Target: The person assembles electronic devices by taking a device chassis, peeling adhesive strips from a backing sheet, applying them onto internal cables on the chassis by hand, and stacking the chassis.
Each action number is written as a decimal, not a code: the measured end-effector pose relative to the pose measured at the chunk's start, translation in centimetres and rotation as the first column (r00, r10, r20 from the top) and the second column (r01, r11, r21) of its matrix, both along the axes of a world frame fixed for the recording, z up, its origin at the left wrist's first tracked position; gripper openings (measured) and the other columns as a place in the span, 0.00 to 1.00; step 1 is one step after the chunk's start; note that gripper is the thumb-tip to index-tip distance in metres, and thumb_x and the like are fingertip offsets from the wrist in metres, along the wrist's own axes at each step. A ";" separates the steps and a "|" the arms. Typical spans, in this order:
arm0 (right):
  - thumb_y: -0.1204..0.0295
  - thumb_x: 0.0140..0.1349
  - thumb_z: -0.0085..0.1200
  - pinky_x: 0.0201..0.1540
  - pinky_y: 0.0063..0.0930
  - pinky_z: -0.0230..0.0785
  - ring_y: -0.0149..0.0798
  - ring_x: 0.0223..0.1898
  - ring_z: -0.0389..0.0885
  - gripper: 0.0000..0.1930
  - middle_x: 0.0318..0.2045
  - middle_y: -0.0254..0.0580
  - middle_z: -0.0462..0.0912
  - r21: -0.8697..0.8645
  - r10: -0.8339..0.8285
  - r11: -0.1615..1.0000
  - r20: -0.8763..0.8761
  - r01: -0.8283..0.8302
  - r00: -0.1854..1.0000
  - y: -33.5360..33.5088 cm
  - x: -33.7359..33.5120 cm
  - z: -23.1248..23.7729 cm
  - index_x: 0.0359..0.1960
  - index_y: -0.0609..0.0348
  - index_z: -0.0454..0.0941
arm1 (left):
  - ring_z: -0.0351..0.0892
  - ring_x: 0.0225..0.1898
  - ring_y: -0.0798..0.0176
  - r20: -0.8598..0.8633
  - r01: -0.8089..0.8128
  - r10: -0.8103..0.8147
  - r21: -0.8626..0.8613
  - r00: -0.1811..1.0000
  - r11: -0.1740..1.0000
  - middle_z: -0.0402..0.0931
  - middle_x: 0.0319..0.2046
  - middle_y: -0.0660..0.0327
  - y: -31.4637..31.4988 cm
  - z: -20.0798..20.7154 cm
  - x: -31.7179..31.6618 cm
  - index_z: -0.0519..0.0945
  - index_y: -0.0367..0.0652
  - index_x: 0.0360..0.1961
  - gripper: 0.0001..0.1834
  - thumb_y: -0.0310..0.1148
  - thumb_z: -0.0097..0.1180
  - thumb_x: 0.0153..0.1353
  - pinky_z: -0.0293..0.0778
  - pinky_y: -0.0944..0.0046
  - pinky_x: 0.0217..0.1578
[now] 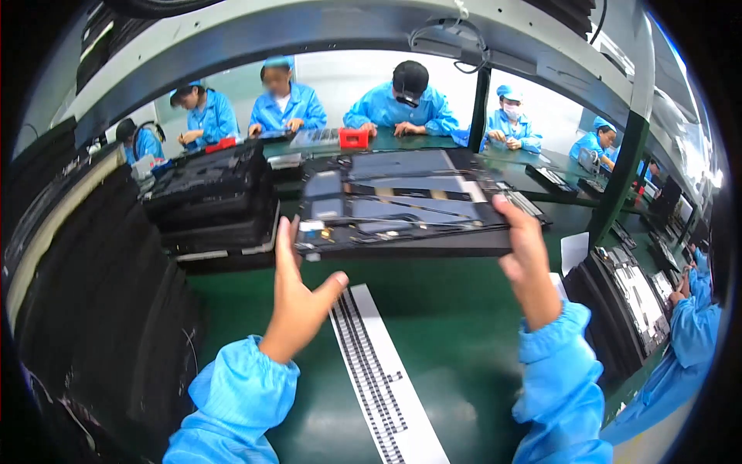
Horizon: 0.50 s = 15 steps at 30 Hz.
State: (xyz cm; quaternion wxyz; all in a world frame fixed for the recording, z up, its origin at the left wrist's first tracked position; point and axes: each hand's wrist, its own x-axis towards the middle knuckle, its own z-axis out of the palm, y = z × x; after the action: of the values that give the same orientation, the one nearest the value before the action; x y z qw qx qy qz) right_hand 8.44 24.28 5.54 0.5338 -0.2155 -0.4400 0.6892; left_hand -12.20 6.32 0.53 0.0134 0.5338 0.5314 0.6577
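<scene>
Head view: flat black tray point(421, 245) toward shiny green table point(309, 410)'s far edge; left hand point(300, 298) spread beside it, right hand point(528, 251) touching, can't tell if pinching.

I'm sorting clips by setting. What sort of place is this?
Probably an electronics assembly or repair workshop: people in blue work coats are busy along a green bench, a flat dark unit shows exposed inner parts, and a tall black stack stands at left.
</scene>
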 end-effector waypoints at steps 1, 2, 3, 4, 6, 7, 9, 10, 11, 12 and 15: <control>0.70 0.53 0.53 0.32 0.26 0.69 0.32 0.26 0.75 0.08 0.25 0.38 0.77 0.026 0.000 1.000 0.043 -0.001 0.999 0.2 2.1 -0.1 0.29 0.62 0.74 | 0.50 0.60 0.51 -0.028 -0.006 0.003 -0.104 1.000 0.995 0.46 0.59 0.43 -1.1 -1.3 1.8 0.42 0.36 0.61 0.48 0.25 0.59 0.44 0.47 0.59 0.59; 0.70 0.53 0.53 0.32 0.26 0.69 0.33 0.26 0.75 0.08 0.25 0.38 0.77 0.050 -0.005 0.999 0.083 0.001 0.997 0.0 4.6 -0.1 0.29 0.63 0.74 | 0.49 0.61 0.47 -0.060 -0.009 -0.004 -0.209 0.998 0.978 0.44 0.59 0.40 -2.7 -2.6 3.6 0.41 0.36 0.61 0.49 0.29 0.61 0.44 0.46 0.57 0.59; 0.70 0.53 0.52 0.32 0.26 0.70 0.33 0.26 0.76 0.08 0.25 0.39 0.77 -0.005 0.002 1.000 0.113 -0.001 0.994 -0.9 6.2 -0.2 0.29 0.63 0.74 | 0.48 0.61 0.44 -0.244 0.011 -0.120 -0.403 0.962 0.915 0.45 0.59 0.38 -4.5 -3.8 4.6 0.44 0.35 0.60 0.47 0.36 0.60 0.45 0.47 0.55 0.58; 0.70 0.53 0.52 0.32 0.26 0.71 0.33 0.26 0.76 0.08 0.25 0.39 0.77 -0.055 0.021 0.998 0.136 -0.014 0.990 -2.0 7.6 -0.1 0.30 0.63 0.74 | 0.47 0.60 0.41 -0.392 -0.018 -0.259 -0.578 0.883 0.816 0.45 0.58 0.36 -6.2 -4.4 5.2 0.46 0.34 0.60 0.47 0.43 0.59 0.46 0.47 0.53 0.58; 0.70 0.54 0.50 0.32 0.26 0.72 0.33 0.27 0.77 0.09 0.26 0.40 0.78 -0.076 -0.041 0.995 0.217 0.059 0.975 -3.1 12.1 -1.6 0.31 0.63 0.73 | 0.47 0.60 0.39 -0.571 -0.165 -0.466 -0.733 0.676 0.660 0.48 0.57 0.36 -7.7 -4.5 5.6 0.56 0.33 0.57 0.43 0.53 0.53 0.48 0.47 0.49 0.57; 0.70 0.55 0.49 0.32 0.26 0.72 0.33 0.27 0.77 0.09 0.26 0.41 0.78 -0.078 -0.060 0.994 0.240 0.081 0.969 -4.4 13.1 -2.4 0.32 0.64 0.73 | 0.47 0.60 0.39 -0.571 -0.171 -0.457 -0.733 0.682 0.659 0.48 0.57 0.36 -8.4 -3.9 4.8 0.59 0.33 0.55 0.41 0.54 0.52 0.48 0.47 0.49 0.57; 0.69 0.55 0.48 0.36 0.28 0.72 0.37 0.30 0.78 0.12 0.30 0.45 0.78 -0.092 -0.093 0.988 0.287 0.124 0.953 -6.7 17.2 -3.6 0.36 0.66 0.72 | 0.46 0.60 0.39 -0.542 -0.071 -0.492 -0.718 0.681 0.692 0.49 0.57 0.38 -8.5 -3.7 3.4 0.63 0.33 0.53 0.40 0.55 0.53 0.47 0.45 0.48 0.58; 0.68 0.55 0.48 0.39 0.30 0.72 0.40 0.33 0.79 0.16 0.34 0.49 0.78 -0.130 -0.060 0.986 0.289 0.102 0.956 -6.8 19.4 -5.2 0.40 0.69 0.71 | 0.45 0.61 0.39 -0.514 -0.024 -0.507 -0.718 0.692 0.695 0.49 0.57 0.38 -8.6 -4.0 3.0 0.62 0.33 0.53 0.41 0.55 0.53 0.48 0.43 0.48 0.59; 0.68 0.55 0.47 0.38 0.31 0.73 0.40 0.32 0.79 0.16 0.35 0.50 0.78 -0.119 -0.095 0.983 0.333 0.142 0.938 -6.8 21.0 -7.1 0.41 0.70 0.70 | 0.44 0.61 0.39 -0.518 -0.032 -0.506 -0.719 0.689 0.694 0.48 0.57 0.38 -9.0 -4.2 3.1 0.62 0.33 0.54 0.41 0.55 0.53 0.47 0.42 0.47 0.59; 0.68 0.56 0.46 0.38 0.28 0.72 0.37 0.31 0.78 0.14 0.33 0.47 0.78 -0.139 -0.061 0.984 0.339 0.114 0.939 -7.1 21.2 -8.2 0.39 0.67 0.71 | 0.43 0.61 0.39 -0.518 -0.033 -0.512 -0.724 0.685 0.689 0.47 0.58 0.38 -9.2 -4.6 3.3 0.61 0.33 0.54 0.41 0.56 0.53 0.47 0.41 0.47 0.59; 0.70 0.56 0.47 0.32 0.21 0.67 0.30 0.28 0.74 0.10 0.25 0.37 0.75 -0.003 -0.186 0.976 0.516 0.219 0.836 -8.4 19.1 -8.4 0.32 0.66 0.72 | 0.42 0.61 0.39 -0.514 -0.045 -0.538 -0.750 0.668 0.660 0.46 0.58 0.38 -9.4 -4.3 3.8 0.61 0.33 0.55 0.42 0.56 0.54 0.47 0.39 0.45 0.59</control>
State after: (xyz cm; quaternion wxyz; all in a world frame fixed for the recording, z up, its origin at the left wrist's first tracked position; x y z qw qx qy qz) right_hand 27.51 15.93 -2.85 0.4604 -0.4525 -0.5194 0.5599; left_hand -8.42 -3.05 -3.75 0.1125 0.7655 0.6187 0.1363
